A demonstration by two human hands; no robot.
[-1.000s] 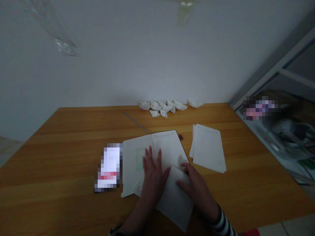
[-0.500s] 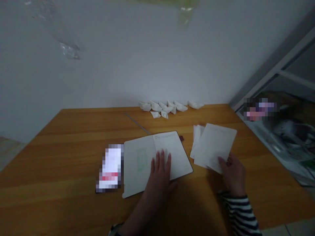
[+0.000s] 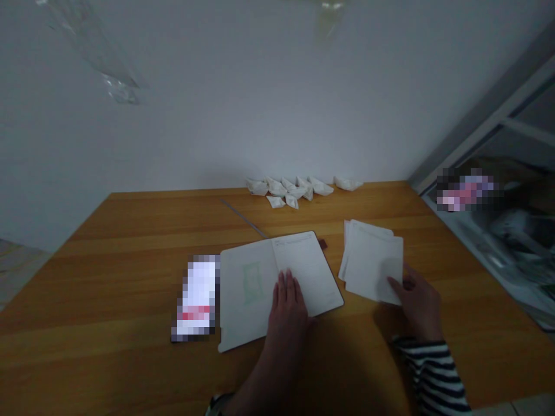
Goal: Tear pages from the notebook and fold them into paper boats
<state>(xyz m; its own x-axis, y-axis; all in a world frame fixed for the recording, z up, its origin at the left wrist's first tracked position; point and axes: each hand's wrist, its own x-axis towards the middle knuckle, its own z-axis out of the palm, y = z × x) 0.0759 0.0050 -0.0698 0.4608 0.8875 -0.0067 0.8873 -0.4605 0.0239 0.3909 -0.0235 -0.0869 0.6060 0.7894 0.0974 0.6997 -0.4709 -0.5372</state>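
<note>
Paper, white and rectangular [image 3: 376, 267], overlaps a white sheet stack [image 3: 345, 255], detached, I judge, but unreleased: my right hand [image 3: 420, 303] pinches its corner; my left hand [image 3: 288, 313] (flat, empty) rests on the white-paged notebook [image 3: 263, 276].

The left hand [image 3: 289, 303], at 6 o'clock, lies palm down, fingers together (thumb spread aside) and pointing to 12. The right hand [image 3: 418, 306], at 4 o'clock, pinches between thumb and fingers, thumb toward 10.
</note>
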